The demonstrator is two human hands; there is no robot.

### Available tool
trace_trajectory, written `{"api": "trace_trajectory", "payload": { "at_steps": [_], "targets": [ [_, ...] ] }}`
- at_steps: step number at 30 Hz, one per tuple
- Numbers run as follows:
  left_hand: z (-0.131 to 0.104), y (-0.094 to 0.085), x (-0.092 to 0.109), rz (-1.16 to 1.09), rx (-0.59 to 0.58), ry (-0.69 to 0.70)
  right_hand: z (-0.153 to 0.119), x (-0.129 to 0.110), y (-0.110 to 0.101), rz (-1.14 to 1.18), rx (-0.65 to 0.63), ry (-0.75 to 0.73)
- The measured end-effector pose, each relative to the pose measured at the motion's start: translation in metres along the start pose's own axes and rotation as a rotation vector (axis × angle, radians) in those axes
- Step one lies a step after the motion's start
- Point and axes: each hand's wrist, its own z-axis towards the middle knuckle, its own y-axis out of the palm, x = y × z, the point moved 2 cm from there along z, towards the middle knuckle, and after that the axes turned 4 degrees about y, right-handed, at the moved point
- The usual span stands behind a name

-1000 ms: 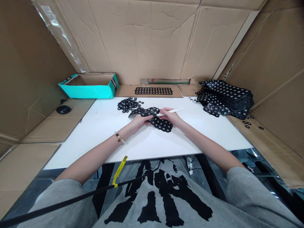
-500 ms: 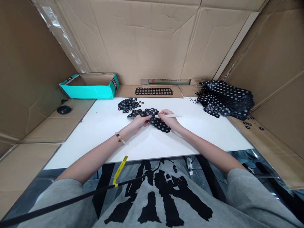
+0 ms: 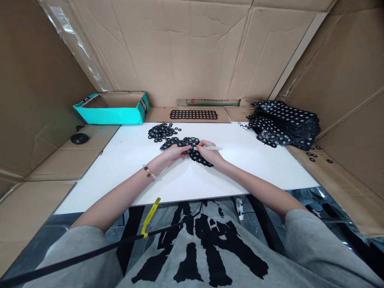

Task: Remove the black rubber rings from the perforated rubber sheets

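A limp black sheet (image 3: 204, 159) covered in rows of pale round spots lies bunched on the white tabletop, in front of me. My left hand (image 3: 175, 153) is closed on its near left part, thumb on top and fingers underneath. Pinched in my right hand (image 3: 211, 154) is a slim white pen-like tool (image 3: 215, 148), its rear end pointing right. The tip of the tool is at the sheet, close to my left thumb; I cannot make out the tip itself. Just beyond the sheet to the left sits a heap of small black rings (image 3: 160, 132).
At the back right a thick stack of similar spotted black sheets (image 3: 295, 124) leans over the table edge. Loose rings (image 3: 312, 159) lie on cardboard beside it. A black grid sheet (image 3: 193, 115) lies at the back, a turquoise box (image 3: 112, 115) and black round object (image 3: 79, 138) at left.
The white tool and my right hand have shifted slightly left. My left hand keeps its hold on the sheet, and the view has moved a little.
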Motion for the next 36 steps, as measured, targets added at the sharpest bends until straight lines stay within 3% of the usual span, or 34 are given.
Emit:
{"api": "trace_trajectory", "payload": {
  "at_steps": [4,8,18,27,33,36],
  "targets": [
    [-0.006,0.002,0.011,0.117,-0.058,-0.018,0.002,0.005,-0.004,0.252,-0.056,0.142],
    [-0.008,0.002,0.013,0.089,-0.007,0.007,0.004,0.008,-0.005,0.453,-0.098,0.208],
    [-0.01,0.006,0.003,0.144,0.049,0.163,0.0,0.005,-0.004,0.287,-0.091,0.175],
    [-0.006,0.006,0.004,0.025,0.081,0.07,-0.009,-0.009,0.0,-0.11,-0.053,0.007],
    [-0.009,0.006,0.008,0.013,0.055,0.028,-0.006,-0.001,0.005,-0.066,-0.061,-0.082],
    [-0.009,0.006,0.008,0.022,0.093,0.048,0.0,0.002,0.001,0.066,-0.12,-0.013]
  ]
}}
